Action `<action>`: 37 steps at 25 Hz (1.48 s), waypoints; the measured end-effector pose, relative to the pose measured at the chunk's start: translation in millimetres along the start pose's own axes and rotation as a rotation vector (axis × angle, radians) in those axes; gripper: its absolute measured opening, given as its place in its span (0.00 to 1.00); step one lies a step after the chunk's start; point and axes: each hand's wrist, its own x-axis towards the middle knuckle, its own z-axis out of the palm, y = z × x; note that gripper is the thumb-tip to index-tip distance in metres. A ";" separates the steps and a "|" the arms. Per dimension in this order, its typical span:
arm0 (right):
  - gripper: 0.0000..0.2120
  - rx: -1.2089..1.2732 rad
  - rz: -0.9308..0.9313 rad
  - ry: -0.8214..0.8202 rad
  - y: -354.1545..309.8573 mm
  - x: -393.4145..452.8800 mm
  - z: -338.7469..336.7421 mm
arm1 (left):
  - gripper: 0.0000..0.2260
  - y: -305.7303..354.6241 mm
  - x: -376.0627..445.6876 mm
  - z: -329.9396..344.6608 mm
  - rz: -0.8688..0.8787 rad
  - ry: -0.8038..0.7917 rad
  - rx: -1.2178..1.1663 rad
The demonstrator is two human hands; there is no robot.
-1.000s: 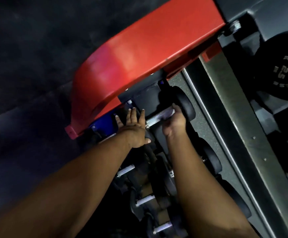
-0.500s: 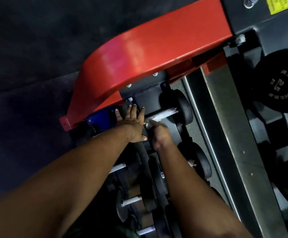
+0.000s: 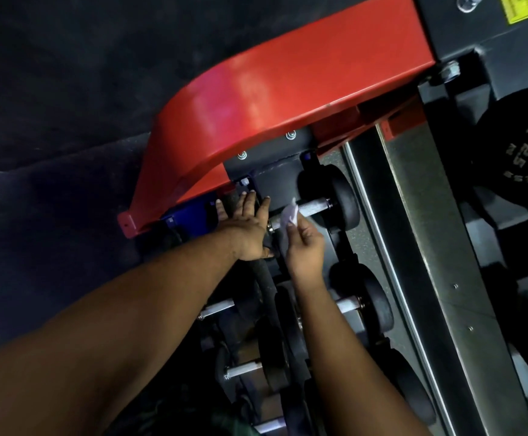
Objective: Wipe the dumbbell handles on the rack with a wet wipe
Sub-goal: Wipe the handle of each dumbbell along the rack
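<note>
above: red frame point(image 3: 272, 99) overhangs | right: dumbbell head point(image 3: 339, 199) blocks

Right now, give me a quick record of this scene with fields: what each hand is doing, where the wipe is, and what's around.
left hand: fingers straight, resting flat on the black rack beside the dumbbell
right hand: pinches the wipe
wipe: white, crumpled, against the left part of the handle
handle: silver, on the top dumbbell
other dumbbells: lower on the rack
nearby: red frame; weight plate at right
</note>
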 end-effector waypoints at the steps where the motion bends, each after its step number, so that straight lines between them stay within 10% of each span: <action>1: 0.20 -0.254 -0.158 0.012 -3.3 12.6 -6.2 | 0.55 0.4 -0.7 -0.8 -0.002 -0.002 0.000; 4: 0.32 -1.163 -0.384 -0.310 1.8 40.3 -12.3 | 0.55 0.5 -0.7 -2.6 -0.004 -0.008 -0.003; 7: 0.36 -1.538 -0.669 -0.550 26.6 42.8 -32.5 | 0.54 -0.4 0.4 -2.5 -0.002 -0.021 -0.007; 10: 0.37 -1.544 -0.584 -0.302 24.8 48.4 -50.3 | 0.54 -0.1 0.0 -1.7 -0.002 -0.021 -0.015; 14: 0.36 -1.608 -0.734 -0.603 29.1 35.4 -37.4 | 0.53 -1.0 -1.9 -5.3 -0.003 -0.035 -0.016; 18: 0.35 -1.610 -0.549 -0.325 17.7 51.6 -51.9 | 0.54 -0.3 -1.0 -5.0 -0.003 -0.039 -0.026; 23: 0.21 -1.635 -0.551 -0.463 -4.7 76.3 -32.8 | 0.54 -2.4 2.3 -3.4 -0.013 -0.037 -0.039; 37: 0.27 -1.824 -0.648 -0.631 -7.0 75.7 -25.3 | 0.54 2.4 -0.4 -4.8 -0.044 -0.037 -0.022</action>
